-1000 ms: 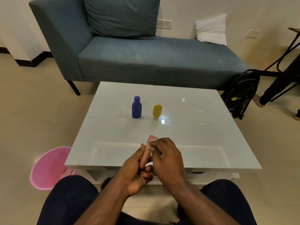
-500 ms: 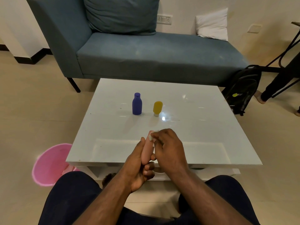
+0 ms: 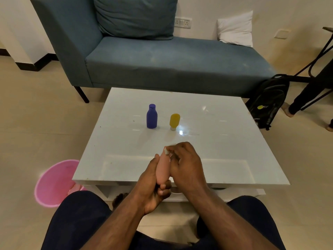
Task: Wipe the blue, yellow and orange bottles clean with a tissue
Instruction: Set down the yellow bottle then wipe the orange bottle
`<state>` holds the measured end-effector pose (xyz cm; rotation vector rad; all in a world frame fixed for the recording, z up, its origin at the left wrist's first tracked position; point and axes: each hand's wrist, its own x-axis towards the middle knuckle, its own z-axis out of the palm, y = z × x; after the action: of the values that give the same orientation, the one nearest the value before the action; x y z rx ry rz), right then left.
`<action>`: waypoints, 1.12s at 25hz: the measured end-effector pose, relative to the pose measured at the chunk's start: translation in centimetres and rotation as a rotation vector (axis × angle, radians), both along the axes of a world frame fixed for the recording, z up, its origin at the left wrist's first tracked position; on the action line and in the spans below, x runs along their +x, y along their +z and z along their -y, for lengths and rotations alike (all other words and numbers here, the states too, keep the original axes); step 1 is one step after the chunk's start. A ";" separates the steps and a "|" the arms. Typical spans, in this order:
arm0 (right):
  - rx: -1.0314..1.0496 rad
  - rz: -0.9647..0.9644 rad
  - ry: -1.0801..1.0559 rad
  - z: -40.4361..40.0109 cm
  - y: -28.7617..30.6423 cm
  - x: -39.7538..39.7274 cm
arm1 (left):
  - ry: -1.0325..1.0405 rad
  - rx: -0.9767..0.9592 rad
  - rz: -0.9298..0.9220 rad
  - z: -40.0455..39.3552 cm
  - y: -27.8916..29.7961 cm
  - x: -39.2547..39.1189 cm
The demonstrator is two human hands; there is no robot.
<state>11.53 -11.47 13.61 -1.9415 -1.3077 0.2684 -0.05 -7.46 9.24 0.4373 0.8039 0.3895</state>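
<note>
Before a teal sofa (image 3: 162, 58), above the white table's (image 3: 225, 150) near edge, the left hand (image 3: 151, 186) grips the orange bottle (image 3: 163, 168) while the right hand (image 3: 185, 163) pinches apparently a tissue (image 3: 166, 151) at its cap; blue bottle (image 3: 151, 116) and yellow bottle (image 3: 174, 121) stand mid-table.

Two bottles (image 3: 151, 116) (image 3: 174, 121) side by side mid-table (image 3: 225, 141). Sofa (image 3: 162, 56) behind. Bin (image 3: 54, 183) left, backpack (image 3: 268, 101) right, on the floor.
</note>
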 end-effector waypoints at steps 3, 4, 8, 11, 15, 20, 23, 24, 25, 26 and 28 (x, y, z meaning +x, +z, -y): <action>-0.054 0.055 0.135 1.2 -0.6 -1.2 | 0.011 0.004 0.026 -0.1 -0.1 -0.1; -0.054 0.034 0.134 1.1 -0.6 -0.8 | 0.013 0.000 0.025 -0.1 0.0 -0.1; -0.014 -0.009 -0.008 -0.4 -0.1 0.6 | -0.010 -0.014 -0.002 0.0 0.0 0.1; -0.041 0.055 0.095 0.7 -0.5 -1.1 | 0.002 0.007 0.011 0.1 0.3 0.1; -0.026 0.027 0.091 0.5 -0.7 -0.4 | 0.003 0.008 -0.012 0.0 0.5 -0.1; -0.020 0.026 0.021 0.1 -0.2 0.1 | -0.011 0.012 -0.054 0.0 0.7 -0.1; -0.050 0.072 0.135 1.4 -0.2 -1.3 | -0.023 0.028 -0.032 0.1 0.8 0.1; -0.050 0.062 0.136 1.2 -0.2 -0.9 | -0.028 0.028 -0.038 0.0 0.8 0.1; -0.032 0.046 0.108 0.8 -0.1 -0.2 | -0.035 0.028 -0.047 0.0 0.6 0.1; -0.012 0.033 0.072 0.4 0.0 0.4 | -0.041 0.022 -0.057 0.0 0.3 0.1; 0.005 0.050 0.028 0.1 0.1 0.8 | -0.045 0.017 -0.047 0.0 0.0 0.2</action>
<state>12.35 -11.54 13.70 -1.9380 -1.3679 0.2312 0.16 -7.49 9.24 0.4810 0.8358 0.3450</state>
